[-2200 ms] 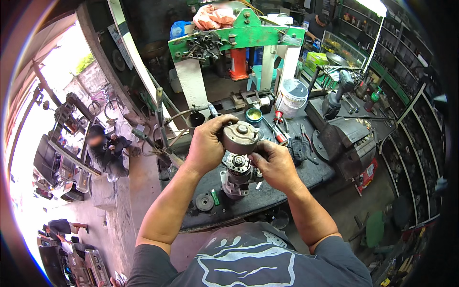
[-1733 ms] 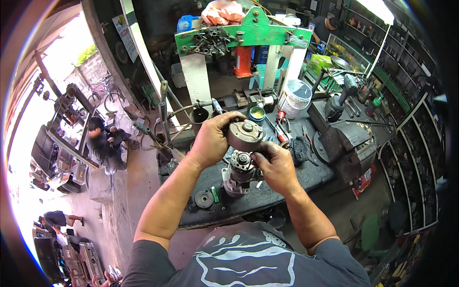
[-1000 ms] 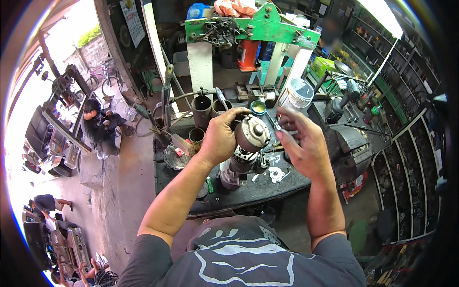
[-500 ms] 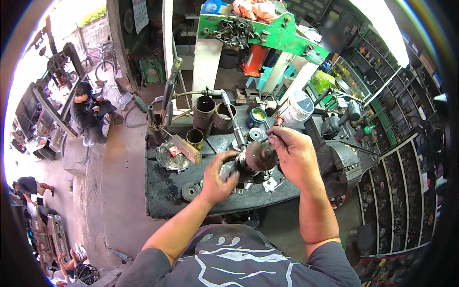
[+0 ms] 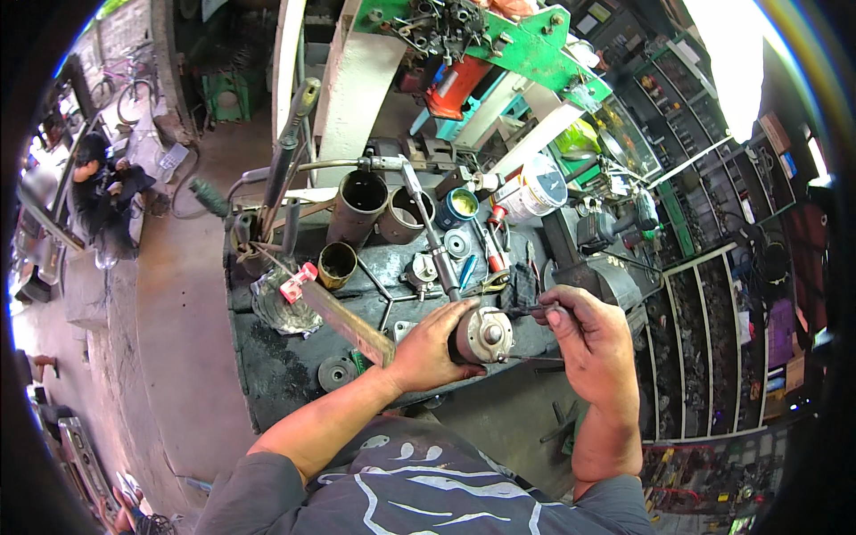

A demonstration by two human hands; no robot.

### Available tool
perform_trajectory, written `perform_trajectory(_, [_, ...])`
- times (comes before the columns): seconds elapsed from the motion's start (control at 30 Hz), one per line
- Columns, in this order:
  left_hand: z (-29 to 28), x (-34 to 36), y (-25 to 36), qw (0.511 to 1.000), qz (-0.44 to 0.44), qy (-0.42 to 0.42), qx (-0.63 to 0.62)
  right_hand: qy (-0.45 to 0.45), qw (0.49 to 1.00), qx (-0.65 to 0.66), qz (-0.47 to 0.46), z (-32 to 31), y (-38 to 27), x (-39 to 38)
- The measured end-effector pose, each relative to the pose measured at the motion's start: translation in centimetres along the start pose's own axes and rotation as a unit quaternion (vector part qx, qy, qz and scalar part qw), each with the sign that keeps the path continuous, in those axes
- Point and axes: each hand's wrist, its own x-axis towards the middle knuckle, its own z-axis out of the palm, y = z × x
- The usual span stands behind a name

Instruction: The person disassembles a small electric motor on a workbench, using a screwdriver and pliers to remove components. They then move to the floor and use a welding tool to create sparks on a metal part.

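My left hand [image 5: 437, 346] is wrapped round a cylindrical metal motor housing [image 5: 484, 336], which looks like a small electric motor. Its round end plate with a central boss faces to the right. In my right hand [image 5: 588, 334] a thin dark rod [image 5: 532, 309], like a long bolt, is pinched between thumb and fingers; its left end meets the upper edge of the end plate. A second thin rod [image 5: 535, 358] sticks out from the plate's lower edge. Beneath my left wrist lies a wooden stick [image 5: 343, 321], partly covered at its near end.
On the dark workbench [image 5: 294, 374] are a ring-shaped metal part [image 5: 336, 374], metal cans [image 5: 358, 207], a tub of yellowish grease [image 5: 461, 205] and a white bucket [image 5: 532, 189]. A long-handled ratchet tool [image 5: 432, 236] lies beyond the motor. Shelves [image 5: 704, 357] stand at right; a person [image 5: 107, 192] sits far left.
The motor part has turned so its round end plate shows. My right hand has moved right and lower and now pinches a thin rod. The whole view has shifted.
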Motion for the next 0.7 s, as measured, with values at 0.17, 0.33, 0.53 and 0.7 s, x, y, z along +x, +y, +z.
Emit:
perform_trajectory(0.17, [-0.2,1.3,-0.7,0.997,0.045,-0.004,-0.068,-0.035,0.990,-0.138,0.010,-0.8,-2.3,1.6])
perform_trajectory(0.33, [-0.8,2.1,-0.9,0.988,0.088,-0.001,-0.125,-0.088,0.977,-0.191,0.029,-1.3,-4.0,3.1])
perform_trajectory(0.53, [-0.3,2.5,-0.8,0.979,0.127,0.036,-0.157,-0.074,0.982,-0.137,0.103,-1.0,-3.9,2.9])
perform_trajectory(0.7, [-1.0,2.0,-1.9,0.973,0.176,0.075,-0.131,-0.054,0.997,-0.055,0.005,0.7,-2.0,1.4])
